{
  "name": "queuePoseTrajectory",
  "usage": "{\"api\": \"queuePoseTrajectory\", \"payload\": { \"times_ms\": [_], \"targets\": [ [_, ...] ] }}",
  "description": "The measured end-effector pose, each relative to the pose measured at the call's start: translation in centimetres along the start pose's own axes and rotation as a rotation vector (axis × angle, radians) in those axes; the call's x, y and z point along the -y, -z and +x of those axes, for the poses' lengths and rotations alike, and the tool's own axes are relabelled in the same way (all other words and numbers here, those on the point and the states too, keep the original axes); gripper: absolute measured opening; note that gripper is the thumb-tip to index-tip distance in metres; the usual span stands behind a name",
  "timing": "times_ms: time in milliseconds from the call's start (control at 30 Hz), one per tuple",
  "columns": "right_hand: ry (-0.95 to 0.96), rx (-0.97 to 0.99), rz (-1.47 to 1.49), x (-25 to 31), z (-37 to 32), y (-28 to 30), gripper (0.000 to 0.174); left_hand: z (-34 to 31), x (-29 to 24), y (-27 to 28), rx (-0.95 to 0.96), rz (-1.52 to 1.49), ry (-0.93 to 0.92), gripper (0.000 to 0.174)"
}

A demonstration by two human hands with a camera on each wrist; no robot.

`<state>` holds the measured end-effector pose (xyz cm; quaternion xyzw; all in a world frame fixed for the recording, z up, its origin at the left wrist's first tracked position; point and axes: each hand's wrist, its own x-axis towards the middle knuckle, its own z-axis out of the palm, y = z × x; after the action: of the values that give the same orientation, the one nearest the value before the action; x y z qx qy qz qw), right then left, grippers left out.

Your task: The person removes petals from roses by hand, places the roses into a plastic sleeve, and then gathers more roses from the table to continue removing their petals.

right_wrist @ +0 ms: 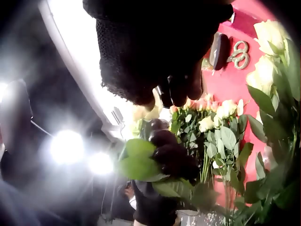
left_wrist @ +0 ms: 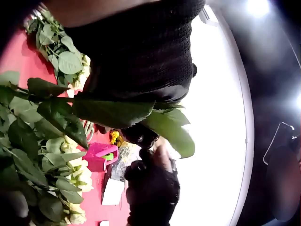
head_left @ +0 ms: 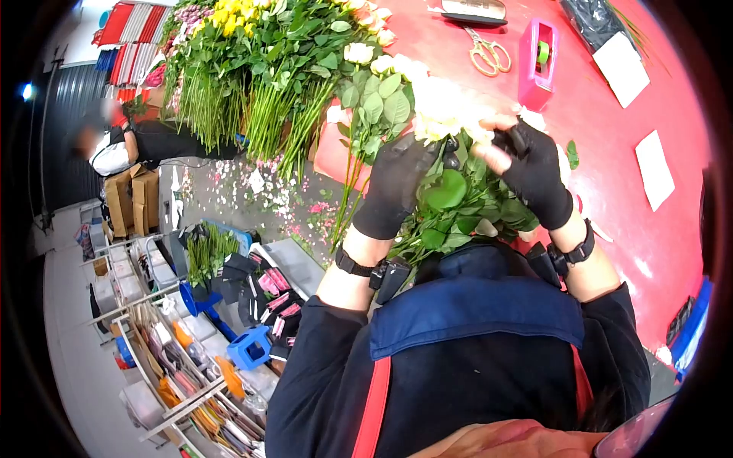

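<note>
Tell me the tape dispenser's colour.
The tape dispenser is bright pink; it shows best in the head view.

We list a smooth, glossy tabletop (head_left: 607, 172), a shiny plastic tape dispenser (head_left: 533, 96), metallic-looking scissors (head_left: 477, 42), crinkled glossy plastic wrap (head_left: 592, 29) and a flat paper sheet (head_left: 622, 70). We also record rough, matt knitted gloves (left_wrist: 141, 52), a matt cloth apron (head_left: 473, 320), smooth leaves (head_left: 444, 189) and cardboard boxes (head_left: 119, 204).

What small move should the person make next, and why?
Probably the right hand should gently tidy the outer petals of the pale rose bloom: the left hand has its fingers curled just below it, seemingly steadying it, and the right fingertips are close by.
</note>
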<state>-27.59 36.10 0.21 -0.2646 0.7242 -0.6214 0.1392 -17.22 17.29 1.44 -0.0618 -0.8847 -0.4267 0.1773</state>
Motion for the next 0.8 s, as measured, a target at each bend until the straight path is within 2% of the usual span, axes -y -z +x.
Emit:
{"api": "queuePoseTrajectory", "payload": {
  "times_ms": [33, 67, 100, 133, 200, 233, 267, 367, 467, 500, 600, 700, 800],
  "targets": [
    [0.122, 0.045, -0.047, 0.8, -0.3, 0.1, 0.027, 0.0, 0.2, 0.2, -0.002, 0.191, -0.118, 0.025],
    [0.242, 0.088, -0.094, 1.7, -0.4, 0.1, 0.033, -0.3, -0.3, 0.1, -0.029, 0.065, 0.028, 0.025],
    [0.547, 0.032, -0.275, 1.5, -0.2, -0.5, 0.041, -0.6, -1.2, -0.2, -0.055, -0.062, 0.172, 0.026],
    [0.446, 0.041, -0.27, 3.2, -0.2, -0.9, 0.036, -0.9, -1.5, -0.3, -0.037, -0.227, 0.331, 0.024],
    [0.433, 0.014, -0.297, 3.8, 0.0, -1.9, 0.026, -1.4, -2.2, -0.4, -0.082, -0.555, 0.666, 0.022],
    [0.416, -0.011, -0.251, 3.2, 0.1, -2.3, 0.017, -1.2, -3.0, -0.2, -0.068, -0.495, 0.674, 0.02],
    [0.399, -0.012, -0.231, 3.0, -0.1, -2.4, 0.014, -1.1, -3.6, 0.0, -0.057, -0.436, 0.683, 0.019],
    [0.357, 0.027, -0.248, 2.6, -0.4, -2.4, 0.007, -1.4, -4.0, 0.1, -0.214, -0.764, 0.832, 0.018],
    [0.261, 0.093, -0.157, 2.9, -1.0, -2.2, 0.006, -2.4, -3.8, 0.1, -0.214, -1.009, 0.828, 0.021],
    [0.302, 0.092, -0.114, 2.9, -1.1, -2.1, 0.006, -2.5, -3.9, 0.4, -0.184, -0.991, 0.849, 0.023],
    [0.381, 0.083, -0.139, 2.9, -1.3, -1.8, 0.006, -2.8, -4.7, 0.5, -0.103, -0.672, 0.679, 0.023],
    [0.47, 0.085, -0.252, 3.7, -1.4, -1.8, 0.006, -2.6, -5.3, 0.3, -0.219, -0.956, 0.789, 0.024],
    [0.452, 0.085, -0.34, 4.1, -1.5, -1.7, 0.007, -2.5, -5.8, 0.9, -0.143, -0.884, 0.783, 0.025]
  ]
}}
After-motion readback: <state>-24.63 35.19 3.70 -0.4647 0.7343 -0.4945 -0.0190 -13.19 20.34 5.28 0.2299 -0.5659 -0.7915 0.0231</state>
